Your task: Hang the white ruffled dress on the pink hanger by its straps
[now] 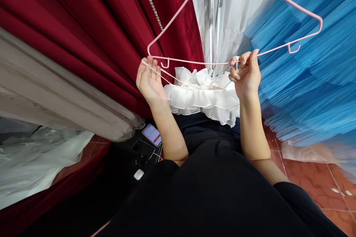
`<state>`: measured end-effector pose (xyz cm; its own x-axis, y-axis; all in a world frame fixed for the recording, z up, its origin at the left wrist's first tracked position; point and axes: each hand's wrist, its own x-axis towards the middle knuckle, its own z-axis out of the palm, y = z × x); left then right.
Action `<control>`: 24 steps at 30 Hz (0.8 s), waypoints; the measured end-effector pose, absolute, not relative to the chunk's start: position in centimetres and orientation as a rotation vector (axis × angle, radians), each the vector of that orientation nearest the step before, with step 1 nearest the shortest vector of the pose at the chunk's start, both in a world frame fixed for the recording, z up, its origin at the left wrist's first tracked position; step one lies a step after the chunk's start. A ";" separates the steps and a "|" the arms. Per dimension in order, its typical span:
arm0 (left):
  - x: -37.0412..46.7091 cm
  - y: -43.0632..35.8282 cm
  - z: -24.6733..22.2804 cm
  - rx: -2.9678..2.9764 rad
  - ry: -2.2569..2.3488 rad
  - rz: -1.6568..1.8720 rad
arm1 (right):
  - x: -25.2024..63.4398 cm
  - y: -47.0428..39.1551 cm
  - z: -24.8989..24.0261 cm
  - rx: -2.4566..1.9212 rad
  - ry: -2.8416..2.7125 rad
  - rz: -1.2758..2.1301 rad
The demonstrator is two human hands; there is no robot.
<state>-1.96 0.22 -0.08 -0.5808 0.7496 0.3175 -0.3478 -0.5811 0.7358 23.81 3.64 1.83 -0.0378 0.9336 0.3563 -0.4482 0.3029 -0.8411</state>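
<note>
The pink hanger [200, 62] is pinched at 1 o'clock by the right hand [246, 76]! At the left hand [151, 81], grip impossible to tell, 1 strap [164, 78] is stretched, apparently not yet hooked; the ruffled garment [194, 98] is suspended at the hanger's 6 o'clock.

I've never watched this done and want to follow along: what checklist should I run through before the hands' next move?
1. Right hand gripping pink hanger: ok, fingers at its lower bar.
2. Left hand holding white strap: ok, strap stretched from the white ruffled garment.
3. Left hand touching hanger: cannot tell, fingertips overlap its corner in view.
4. Hanger's small hook on the right free of cloth: ok, bare.
5. Hanger's top supported: cannot tell, outside the picture.
</note>
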 end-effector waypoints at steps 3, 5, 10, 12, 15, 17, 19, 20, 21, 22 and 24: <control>-0.9 0.6 0.2 0.737 0.796 2.110 | 23.4 3.8 1.5 -0.605 -1.112 1.216; 0.8 1.0 0.4 0.744 0.723 2.064 | 23.1 3.9 1.3 -0.659 -1.134 1.186; 6.0 1.2 1.2 0.887 0.483 1.929 | 22.9 4.0 1.2 -0.620 -1.184 1.122; 7.3 0.9 1.4 0.938 0.440 1.912 | 23.0 3.9 1.2 -0.601 -1.174 1.163; 8.0 0.5 1.6 0.990 0.400 1.933 | 23.4 3.5 1.3 -0.636 -1.179 1.191; 7.9 0.6 1.6 0.989 0.404 1.967 | 23.7 2.9 1.4 -0.657 -1.217 1.197; 7.6 1.0 1.6 0.972 0.410 1.986 | 24.1 2.3 1.6 -0.658 -1.224 1.180; 7.4 1.3 1.6 0.966 0.407 1.989 | 24.4 2.1 1.7 -0.654 -1.196 1.143; 7.2 1.5 1.6 0.962 0.400 1.994 | 24.8 1.9 1.7 -0.652 -1.148 1.086; 7.1 1.7 1.6 0.957 0.394 2.000 | 25.4 1.9 1.7 -0.652 -1.093 1.019; 6.9 2.0 1.7 0.944 0.402 2.012 | 26.9 2.0 1.5 -0.653 -1.008 0.894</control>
